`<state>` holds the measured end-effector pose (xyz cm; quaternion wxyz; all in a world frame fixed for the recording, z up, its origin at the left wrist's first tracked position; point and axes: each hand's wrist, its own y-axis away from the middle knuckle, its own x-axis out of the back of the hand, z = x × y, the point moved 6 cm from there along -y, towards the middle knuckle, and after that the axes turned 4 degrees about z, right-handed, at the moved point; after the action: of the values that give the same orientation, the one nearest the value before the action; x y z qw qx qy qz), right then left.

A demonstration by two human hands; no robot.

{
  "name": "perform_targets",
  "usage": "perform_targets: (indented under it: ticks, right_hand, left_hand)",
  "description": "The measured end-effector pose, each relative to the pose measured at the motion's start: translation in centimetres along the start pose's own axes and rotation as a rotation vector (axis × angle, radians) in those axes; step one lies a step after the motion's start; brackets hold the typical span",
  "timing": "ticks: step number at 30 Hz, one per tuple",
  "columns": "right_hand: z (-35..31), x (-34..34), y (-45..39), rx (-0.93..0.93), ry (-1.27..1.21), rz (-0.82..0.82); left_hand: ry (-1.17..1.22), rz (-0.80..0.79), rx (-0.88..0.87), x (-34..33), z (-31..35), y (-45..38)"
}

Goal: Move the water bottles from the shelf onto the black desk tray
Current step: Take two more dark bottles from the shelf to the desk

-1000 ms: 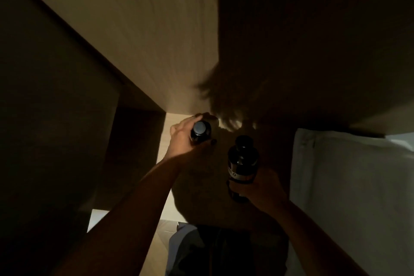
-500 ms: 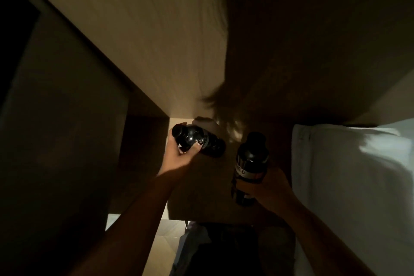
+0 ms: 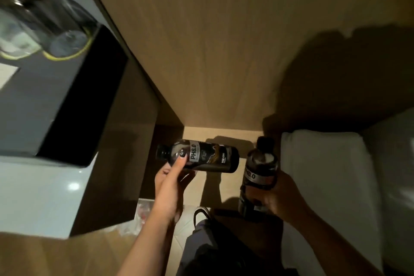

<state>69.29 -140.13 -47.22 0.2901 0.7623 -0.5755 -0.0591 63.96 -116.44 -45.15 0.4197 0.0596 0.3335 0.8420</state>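
Now both dark PH8.0 bottles are in hand in front of the wooden shelf [image 3: 219, 132]: the left hand [image 3: 173, 177] curls round one bottle [image 3: 201, 158] lying sideways, the right hand [image 3: 280, 195] clasps the other bottle [image 3: 259, 170] upright, beside a white pillow [image 3: 324, 175].

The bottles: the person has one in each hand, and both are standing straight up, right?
Not quite. The head view shows a bottle in each hand, but only the one in the right hand is roughly upright. The bottle in the left hand lies sideways, its cap pointing left.
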Motion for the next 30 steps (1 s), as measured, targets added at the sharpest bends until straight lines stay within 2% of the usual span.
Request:
perform_targets:
  ticks: [4, 10, 14, 19, 25, 30]
  right_hand:
    - [-1.2, 2.2, 5.6, -0.004, -0.047, 0.058]
    - [-4.4, 3.5, 11.8, 0.028, -0.123, 0.076]
    - [-6.4, 2.7, 14.7, 0.009, -0.207, 0.051]
    - [-9.2, -0.4, 17.9, 0.019, -0.240, -0.026]
    - [-12.6, -6.9, 21.4, 0.070, -0.165, -0.090]
    - [-15.0, -15.7, 24.5, 0.067, -0.245, -0.121]
  left_hand:
    - [0.224, 0.012, 0.103, -1.1, -0.9, 5.7]
    - [0.173, 0.120, 0.141, -1.3, 0.7, 11.3]
    - [0.237, 0.064, 0.175, -1.2, 2.3, 14.8]
    - [0.440, -0.106, 0.355, -0.4, 3.0, 18.5]
    - [0.466, -0.148, 0.355, 6.0, 5.7, 20.9]
    - [0.358, -0.154, 0.295, 15.4, 9.5, 21.4]
